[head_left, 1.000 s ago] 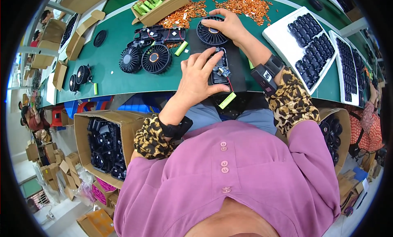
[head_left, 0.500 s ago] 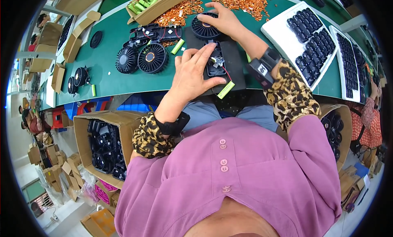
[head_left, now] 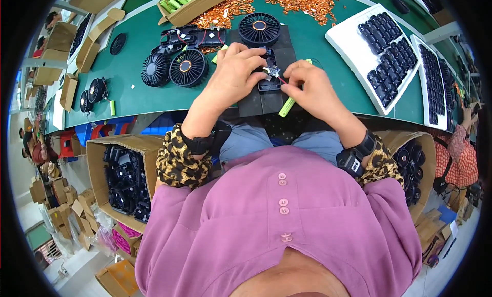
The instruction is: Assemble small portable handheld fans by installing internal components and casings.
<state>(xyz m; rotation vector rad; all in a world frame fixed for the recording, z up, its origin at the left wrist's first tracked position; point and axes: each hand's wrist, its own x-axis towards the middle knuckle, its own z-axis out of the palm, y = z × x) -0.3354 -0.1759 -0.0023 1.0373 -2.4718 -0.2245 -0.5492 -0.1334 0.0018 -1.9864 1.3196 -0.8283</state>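
A black handheld fan lies on a dark mat (head_left: 248, 105), its round head (head_left: 259, 29) at the far end. Its open handle housing (head_left: 269, 85) points toward me, with a small circuit board (head_left: 274, 71) showing inside. My left hand (head_left: 231, 74) is closed over the housing's left side, thumb and fingers at the board's edge; the fingers partly cover it. Opposite it, my right hand (head_left: 311, 89) pinches a thin red wire (head_left: 282, 80) beside the board. Below those fingertips lies a light green battery cell (head_left: 286, 108), reaching over the mat's edge.
More black fans (head_left: 188, 68) and open housings (head_left: 210, 36) lie to the left. Farther back are a carton of green cells (head_left: 197, 7) and orange parts (head_left: 302, 2). White trays (head_left: 353, 56) of black parts stand right. Boxes of black parts (head_left: 125, 179) flank my lap.
My right hand has left the fan head and come down to the wire beside the board. My left hand, formerly spread over the housing, has curled in at the board.
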